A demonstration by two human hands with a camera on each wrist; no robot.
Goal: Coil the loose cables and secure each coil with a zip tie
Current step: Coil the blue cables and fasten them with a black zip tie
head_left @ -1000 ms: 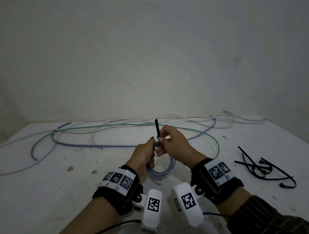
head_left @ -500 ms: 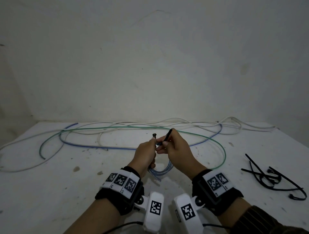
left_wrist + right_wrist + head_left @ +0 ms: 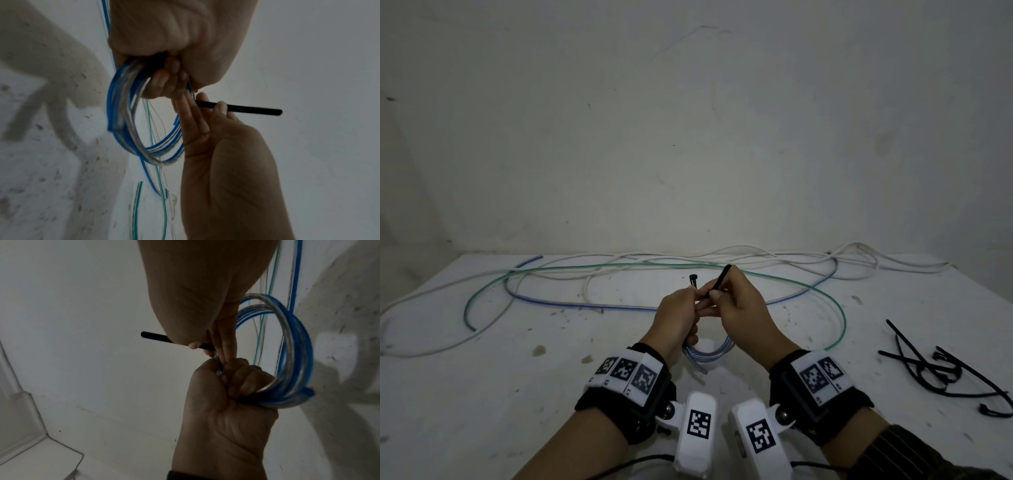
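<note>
My left hand (image 3: pixel 690 301) grips a small coil of blue and clear cable (image 3: pixel 710 353) in a fist; the coil hangs below both hands above the table. A black zip tie (image 3: pixel 719 282) passes between the hands. Its head end (image 3: pixel 692 278) sticks up above the left hand, and its tail points up and to the right from my right hand (image 3: pixel 714 294), which pinches it. In the left wrist view the fist (image 3: pixel 164 40) holds the coil (image 3: pixel 123 116), and right fingers pinch the tie (image 3: pixel 246 109). The right wrist view shows the same coil (image 3: pixel 294 345) and tie (image 3: pixel 158 338).
Loose cables lie across the far half of the white table (image 3: pixel 482 394): a green one (image 3: pixel 840 308), a blue one (image 3: pixel 585 306) and white ones (image 3: pixel 859 263). A heap of spare black zip ties (image 3: pixel 941 370) lies at the right. A bare wall stands behind.
The tie stood upright in my right hand a second ago. Now its tail leans to the right and its head end shows above the left hand.
</note>
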